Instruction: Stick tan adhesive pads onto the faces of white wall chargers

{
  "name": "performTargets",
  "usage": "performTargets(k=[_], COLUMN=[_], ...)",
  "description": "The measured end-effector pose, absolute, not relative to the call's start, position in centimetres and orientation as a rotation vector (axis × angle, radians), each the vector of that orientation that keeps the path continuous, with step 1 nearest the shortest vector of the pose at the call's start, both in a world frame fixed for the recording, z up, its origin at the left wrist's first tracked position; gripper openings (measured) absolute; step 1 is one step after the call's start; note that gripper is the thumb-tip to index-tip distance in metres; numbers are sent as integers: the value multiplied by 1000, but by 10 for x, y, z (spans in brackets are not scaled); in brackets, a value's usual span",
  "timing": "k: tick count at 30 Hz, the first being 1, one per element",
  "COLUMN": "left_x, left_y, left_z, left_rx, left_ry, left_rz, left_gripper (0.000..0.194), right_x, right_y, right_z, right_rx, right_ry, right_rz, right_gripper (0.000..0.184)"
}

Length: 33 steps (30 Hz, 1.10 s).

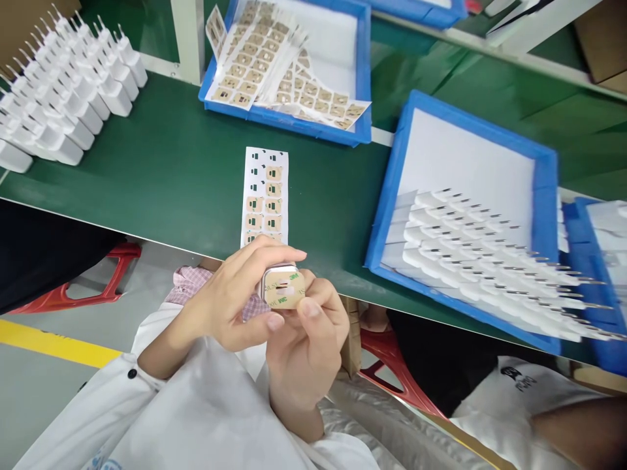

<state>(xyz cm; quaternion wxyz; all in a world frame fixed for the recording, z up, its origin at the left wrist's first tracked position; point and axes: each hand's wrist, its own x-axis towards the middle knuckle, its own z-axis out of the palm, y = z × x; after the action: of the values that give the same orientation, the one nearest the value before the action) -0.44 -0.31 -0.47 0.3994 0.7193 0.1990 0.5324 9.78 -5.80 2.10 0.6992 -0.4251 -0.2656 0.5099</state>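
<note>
Fingers [311, 312] of the left hand [228, 294] and right hand [311, 339] grip a small block [280, 267] faced with a tan sticker [296, 288]; uneven pressing could skew or crease it.

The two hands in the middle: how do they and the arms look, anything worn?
The left hand and right hand are bare, with no gloves, rings or watch showing. The left sleeve is loose and white, with a dark round button near its end. I see no cables.
</note>
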Motion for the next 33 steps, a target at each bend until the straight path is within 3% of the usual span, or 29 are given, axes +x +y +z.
performTargets(k=[33], left_x=[-4], left_y=[0], left_z=[-6], left_rx=[1822], left_ry=[541], left_rz=[1348], left_gripper=[55], right_x=[96], right_y=[-57], right_z=[22], right_rx=[-1016], right_ry=[-570], right_rz=[1134], right_gripper=[39])
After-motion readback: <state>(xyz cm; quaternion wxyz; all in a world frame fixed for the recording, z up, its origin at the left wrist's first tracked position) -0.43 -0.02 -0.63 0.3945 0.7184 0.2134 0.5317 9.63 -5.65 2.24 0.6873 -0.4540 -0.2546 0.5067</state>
